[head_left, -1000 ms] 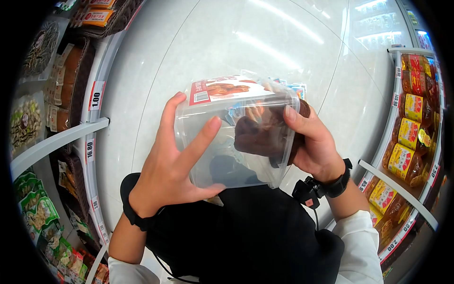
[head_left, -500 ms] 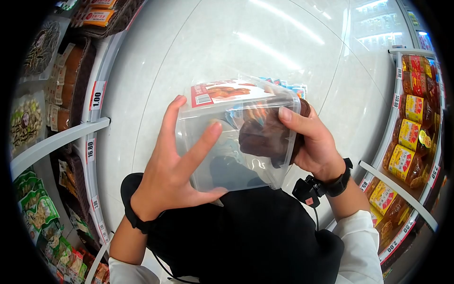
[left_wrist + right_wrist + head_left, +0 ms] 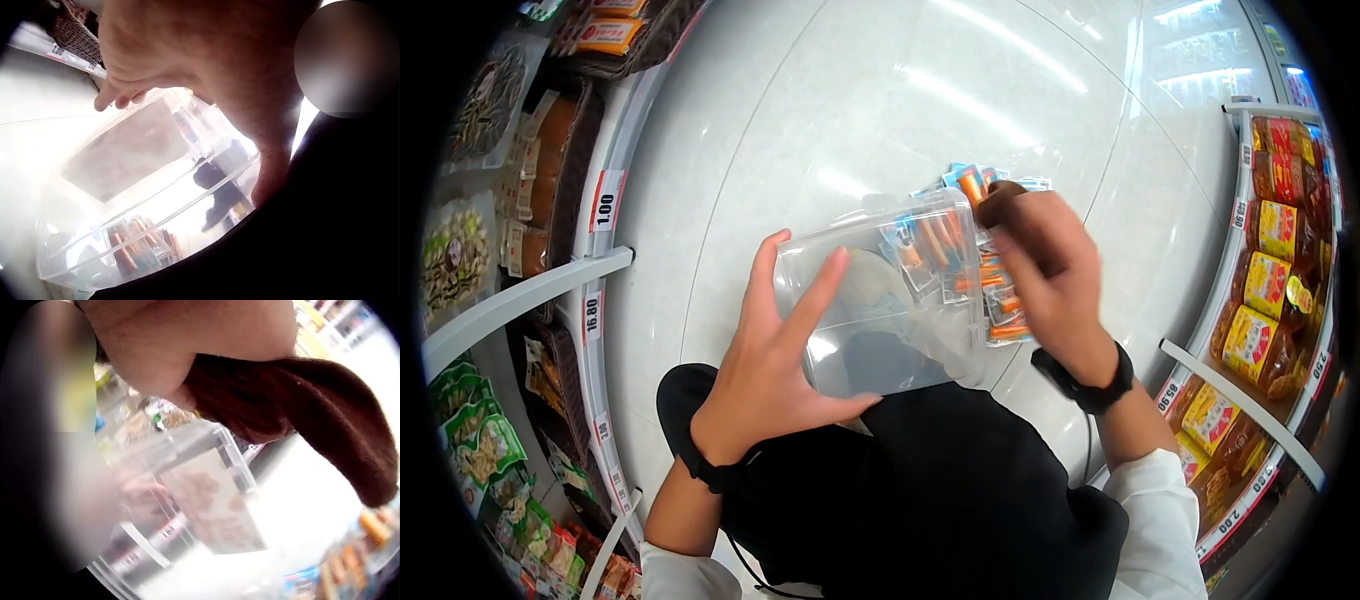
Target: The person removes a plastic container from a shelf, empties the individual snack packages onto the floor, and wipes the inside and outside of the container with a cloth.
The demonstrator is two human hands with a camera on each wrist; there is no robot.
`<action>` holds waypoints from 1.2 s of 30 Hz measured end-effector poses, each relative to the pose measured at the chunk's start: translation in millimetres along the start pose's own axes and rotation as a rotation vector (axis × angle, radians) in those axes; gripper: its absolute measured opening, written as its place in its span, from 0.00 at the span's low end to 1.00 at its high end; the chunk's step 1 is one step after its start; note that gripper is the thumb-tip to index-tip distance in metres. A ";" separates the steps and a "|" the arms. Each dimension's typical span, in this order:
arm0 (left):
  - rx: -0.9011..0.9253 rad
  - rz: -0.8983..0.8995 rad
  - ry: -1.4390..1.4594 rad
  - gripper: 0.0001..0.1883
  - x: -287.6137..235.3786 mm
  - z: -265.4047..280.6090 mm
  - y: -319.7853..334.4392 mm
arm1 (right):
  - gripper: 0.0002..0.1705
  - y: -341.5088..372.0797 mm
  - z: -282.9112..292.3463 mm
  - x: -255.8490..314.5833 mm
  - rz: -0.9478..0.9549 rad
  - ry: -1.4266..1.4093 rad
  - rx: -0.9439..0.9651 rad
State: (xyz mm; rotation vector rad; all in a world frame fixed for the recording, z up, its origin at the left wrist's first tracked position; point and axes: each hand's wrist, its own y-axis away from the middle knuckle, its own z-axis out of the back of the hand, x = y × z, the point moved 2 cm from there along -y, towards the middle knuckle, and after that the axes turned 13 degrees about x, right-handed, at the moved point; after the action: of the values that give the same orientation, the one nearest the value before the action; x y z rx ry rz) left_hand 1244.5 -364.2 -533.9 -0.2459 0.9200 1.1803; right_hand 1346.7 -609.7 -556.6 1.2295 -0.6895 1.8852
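A clear plastic box (image 3: 880,345) lies tilted on its side above the person's lap, and nothing is seen inside it. The left hand (image 3: 765,375) holds it, fingers spread over its near end and thumb along its lower edge. The right hand (image 3: 1055,275), at the right of the box and apart from it, grips a dark brown cloth (image 3: 1010,210). In the right wrist view the cloth (image 3: 331,412) hangs out of the hand, and the box (image 3: 144,562) shows its label. The left wrist view shows the left hand (image 3: 200,50) along the box's edge (image 3: 150,219).
Small packets with orange contents (image 3: 1005,300) lie on the pale tiled floor (image 3: 880,90) beyond the box. Shelves with bagged goods (image 3: 460,250) and price tags stand at the left. Packaged brown goods (image 3: 1250,340) fill a shelf at the right.
The brown cloth has come out of the box in the right hand, which has moved up and away from the box's rim. The packets on the floor show more. The left hand keeps its hold.
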 end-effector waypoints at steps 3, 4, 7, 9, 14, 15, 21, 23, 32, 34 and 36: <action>-0.011 0.053 0.024 0.62 -1.9 -2.2 -3.3 | 0.07 -11.6 -9.9 10.8 0.286 0.476 0.069; -0.036 0.082 0.030 0.61 -3.0 -2.5 -3.8 | 0.07 -15.1 -12.7 12.2 0.285 0.476 0.069; -0.045 0.153 0.064 0.64 -7.5 -5.6 -5.1 | 0.08 -23.6 -16.9 17.8 0.287 0.564 0.091; -0.057 0.174 0.066 0.64 -13.7 -8.6 -5.9 | 0.14 -27.6 -18.8 21.4 0.166 0.659 0.202; -0.096 0.169 0.074 0.61 -15.6 -16.4 -5.1 | 0.12 -31.8 -22.6 25.7 0.144 0.704 0.252; -0.086 0.190 0.082 0.62 -14.6 -17.1 -4.3 | 0.12 -31.8 -22.6 26.6 0.121 0.665 0.289; -0.055 0.204 -0.029 0.63 -10.9 -14.9 -1.7 | 0.12 -25.8 -21.7 32.5 0.131 0.527 0.342; -0.029 0.223 -0.041 0.62 -10.7 -15.4 -0.8 | 0.08 -23.2 -23.7 32.1 0.111 0.546 0.340; -0.027 0.236 -0.043 0.63 -11.7 -20.4 4.3 | 0.09 -12.3 -21.3 42.0 0.117 0.596 0.442; -0.088 0.198 -0.009 0.63 -10.3 -24.1 4.1 | 0.08 -16.7 -23.1 41.9 0.129 0.641 0.449; -0.079 0.208 -0.018 0.63 -11.8 -24.4 3.8 | 0.08 -27.3 -25.5 39.4 0.139 0.709 0.425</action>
State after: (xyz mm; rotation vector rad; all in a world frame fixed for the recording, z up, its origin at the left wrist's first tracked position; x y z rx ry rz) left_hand 1228.4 -385.6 -539.5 -0.2061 0.9002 1.4105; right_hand 1346.9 -562.7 -529.4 0.6579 0.0132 2.4582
